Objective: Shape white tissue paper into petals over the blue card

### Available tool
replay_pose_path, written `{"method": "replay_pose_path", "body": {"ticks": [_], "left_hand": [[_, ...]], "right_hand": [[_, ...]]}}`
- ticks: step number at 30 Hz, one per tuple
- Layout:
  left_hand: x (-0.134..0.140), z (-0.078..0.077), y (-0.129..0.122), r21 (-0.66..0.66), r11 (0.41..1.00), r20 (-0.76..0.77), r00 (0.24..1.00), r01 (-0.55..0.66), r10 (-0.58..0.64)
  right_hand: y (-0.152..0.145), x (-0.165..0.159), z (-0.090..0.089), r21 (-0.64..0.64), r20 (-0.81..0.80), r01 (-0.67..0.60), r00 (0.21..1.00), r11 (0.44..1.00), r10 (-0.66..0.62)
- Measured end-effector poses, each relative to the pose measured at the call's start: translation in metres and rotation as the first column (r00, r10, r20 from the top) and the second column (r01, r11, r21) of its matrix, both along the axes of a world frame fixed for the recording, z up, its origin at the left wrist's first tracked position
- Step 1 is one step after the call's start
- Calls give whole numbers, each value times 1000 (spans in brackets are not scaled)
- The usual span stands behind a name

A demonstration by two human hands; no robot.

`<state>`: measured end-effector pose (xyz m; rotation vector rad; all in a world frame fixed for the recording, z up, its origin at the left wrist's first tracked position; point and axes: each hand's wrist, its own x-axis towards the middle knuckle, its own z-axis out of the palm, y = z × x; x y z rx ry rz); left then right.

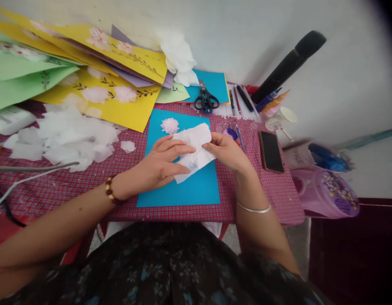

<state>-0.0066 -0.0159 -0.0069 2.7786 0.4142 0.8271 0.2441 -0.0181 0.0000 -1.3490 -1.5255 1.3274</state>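
Observation:
A white tissue [196,137] lies between my hands, over a blue sheet of paper [179,197]. My right hand [226,150] pinches the tissue's right edge between thumb and fingers. Across its left part, my left hand [165,163] rests with fingers stretched out and slightly apart, touching the tissue. Just above my left fingers, a pale pink ruffled flower [169,126] sits on the blue sheet. How many layers the tissue has, I cannot tell.
Torn white tissue pieces [71,133] are heaped at left, below yellow sheets [132,101] with flowers. Black-handled scissors [206,99] lie at the back. Pens [243,99], a phone [272,151] and a paper cup [283,118] are at right. Cables [33,168] cross the left side.

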Motion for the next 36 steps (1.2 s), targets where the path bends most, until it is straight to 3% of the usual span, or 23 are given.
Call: {"method": "replay_pose_path", "body": {"ticks": [12, 16, 20, 22, 25, 28, 30, 33, 36], "left_hand": [[1, -1, 6, -47, 995, 21, 996, -83, 84], [1, 12, -3, -247, 968, 160, 983, -47, 89], [-2, 38, -14, -420, 903, 338, 908, -91, 248], [0, 50, -18, -382, 913, 289, 920, -143, 265], [9, 59, -19, -177, 963, 120, 967, -202, 224], [20, 55, -17, 104, 956, -105, 953, -275, 286], [25, 50, -17, 220, 931, -226, 913, -292, 340], [27, 43, -21, 293, 915, -233, 907, -278, 350], [23, 42, -27, 287, 931, -146, 950, -226, 275]], "right_hand": [[-2, 7, 7, 14, -14, 15, 1000, 1000, -14], [-4, -1, 7, 33, -51, 35, 998, 999, -33], [-6, -10, 7, 64, -100, 68, 993, 996, -62], [-6, -13, 6, 70, -128, 81, 989, 994, -71], [-7, -15, 3, 85, -171, 98, 982, 992, -83], [-7, -17, 1, 97, -202, 113, 975, 989, -91], [-6, -17, 0, 95, -213, 126, 972, 987, -104], [-4, -17, 0, 86, -243, 137, 963, 987, -112], [-5, -14, 4, 64, -310, 113, 947, 992, -88]]}}
